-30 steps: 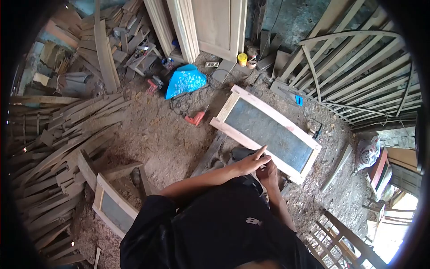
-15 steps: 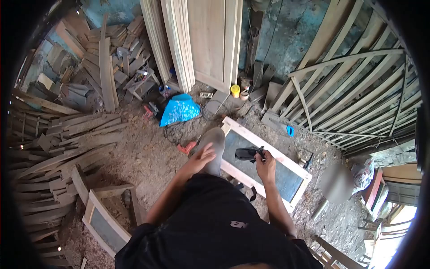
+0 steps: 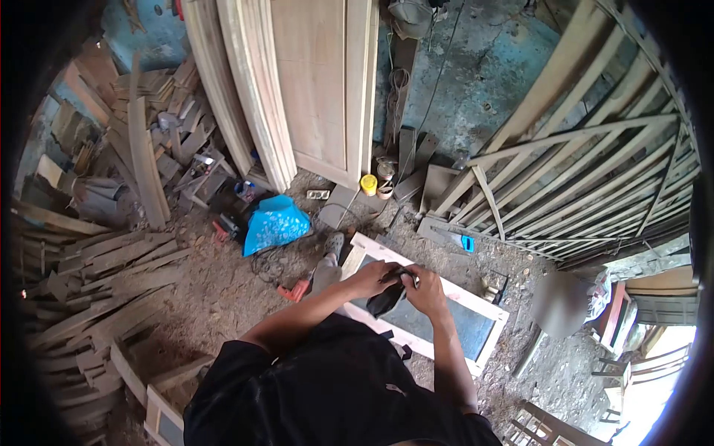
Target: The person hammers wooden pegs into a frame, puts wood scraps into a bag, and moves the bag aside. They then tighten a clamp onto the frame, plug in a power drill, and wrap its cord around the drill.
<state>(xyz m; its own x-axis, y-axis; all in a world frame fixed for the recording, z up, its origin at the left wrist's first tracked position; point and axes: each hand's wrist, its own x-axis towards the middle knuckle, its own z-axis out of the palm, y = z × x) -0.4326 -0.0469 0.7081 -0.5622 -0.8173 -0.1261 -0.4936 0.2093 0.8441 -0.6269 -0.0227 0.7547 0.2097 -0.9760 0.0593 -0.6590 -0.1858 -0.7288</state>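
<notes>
A soft black pouch-like thing (image 3: 385, 299) hangs in front of my body, its exact kind not clear. My left hand (image 3: 370, 279) grips its upper edge from the left, fingers bent. From the other side my right hand (image 3: 427, 291) pinches the same edge, close beside the left. Below both hands a pale wooden frame with a grey panel (image 3: 470, 321) lies on the ground, partly hidden by my arms and the pouch.
An orange power tool (image 3: 294, 291) lies left of my leg, near a blue patterned bag (image 3: 275, 225). A saw with a blue handle (image 3: 467, 243) rests beyond the frame. Wooden doors (image 3: 312, 82) lean at the back, stacked slats (image 3: 111, 275) fill the left, and long boards (image 3: 580, 171) the right.
My left hand has come off my knee area and taken hold of the pouch beside my right hand. The pouch now hangs downward, and the view has shifted.
</notes>
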